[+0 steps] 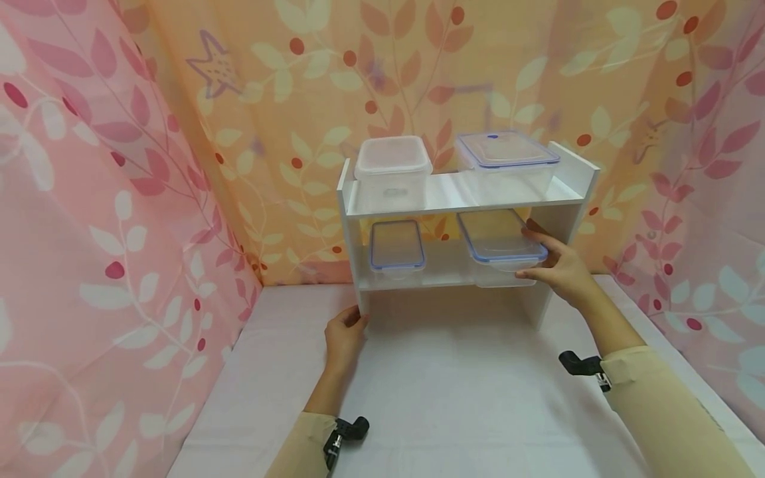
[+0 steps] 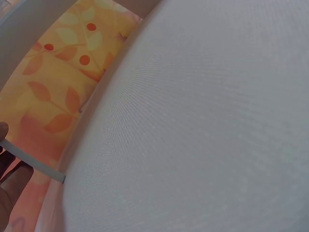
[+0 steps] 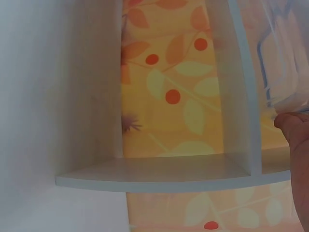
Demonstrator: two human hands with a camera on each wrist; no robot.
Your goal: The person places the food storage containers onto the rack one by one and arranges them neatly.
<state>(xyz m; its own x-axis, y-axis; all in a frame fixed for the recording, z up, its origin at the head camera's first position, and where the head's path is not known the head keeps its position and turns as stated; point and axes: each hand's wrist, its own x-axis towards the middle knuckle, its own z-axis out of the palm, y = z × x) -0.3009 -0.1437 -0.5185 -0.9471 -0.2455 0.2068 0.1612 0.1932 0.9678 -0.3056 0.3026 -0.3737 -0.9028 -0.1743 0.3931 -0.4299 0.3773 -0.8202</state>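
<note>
A white two-tier shelf (image 1: 412, 284) stands on the table. With its thumb and fingers on either side, my left hand (image 1: 344, 340) grips the lower edge of the shelf's left side panel (image 2: 38, 165). My right hand (image 1: 564, 272) holds the right end of a clear plastic food container (image 1: 496, 234) with a blue-rimmed lid, on the lower tier; the thumb is in front and the fingers reach over the far side. In the right wrist view, part of the container (image 3: 285, 63) shows beside the right hand (image 3: 297, 150).
Left on the lower tier sits a smaller blue-rimmed container (image 1: 396, 245). The top tier carries a white-lidded container (image 1: 393, 159) and a larger blue-rimmed one (image 1: 508, 149). A white cloth covers the table (image 1: 454, 398); patterned curtains (image 1: 287, 219) hang behind and at both sides.
</note>
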